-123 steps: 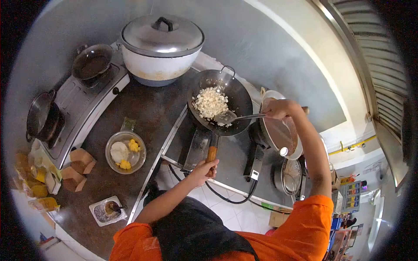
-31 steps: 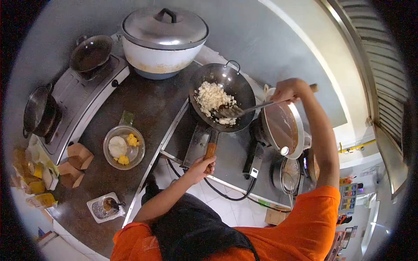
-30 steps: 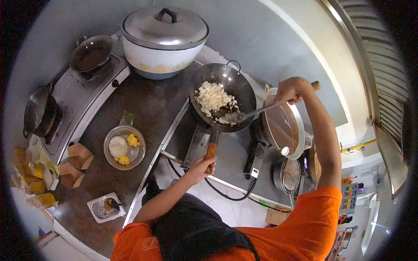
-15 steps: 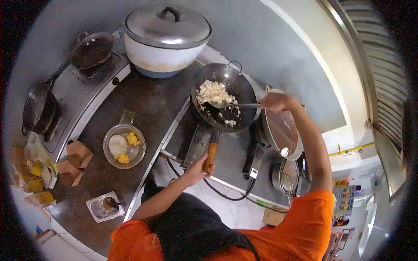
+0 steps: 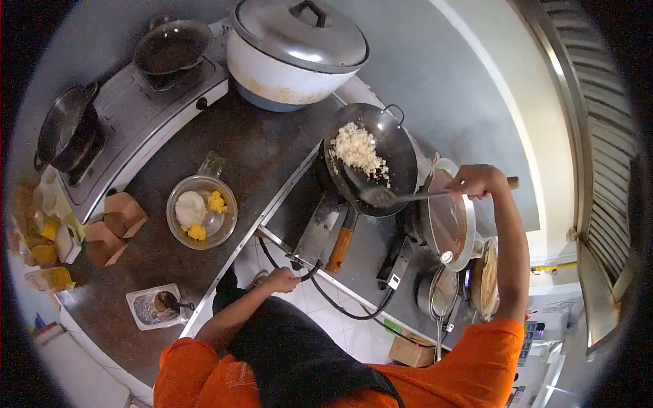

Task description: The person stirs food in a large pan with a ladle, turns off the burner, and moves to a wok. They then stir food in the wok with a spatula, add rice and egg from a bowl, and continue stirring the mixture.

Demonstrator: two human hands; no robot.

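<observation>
My right hand [image 5: 479, 182] is closed round the long handle of a metal spatula [image 5: 425, 196], whose blade rests inside the dark wok [image 5: 391, 139] at its lower edge. Crumbly white food [image 5: 357, 146] lies in the upper left part of the wok. The wok's wooden handle [image 5: 340, 249] points toward me with no hand on it. Near the front edge of the stove [image 5: 371, 275], my left hand [image 5: 281, 279] has its fingers closed beside a dark knob and a black hose; what they hold, if anything, is too small to tell.
A clear bowl [image 5: 173, 228] of white and yellow food stands on the dark counter [image 5: 238, 156], near brown paper trays [image 5: 105, 245] and a plastic tray [image 5: 139, 316]. Around these are a large lidded pot [image 5: 286, 75], two pans on a left stove, and containers at right.
My left hand has let go of the wok's handle and moved down and left. My right hand has drawn the spatula rightward, away from the white food. The view has shifted.
</observation>
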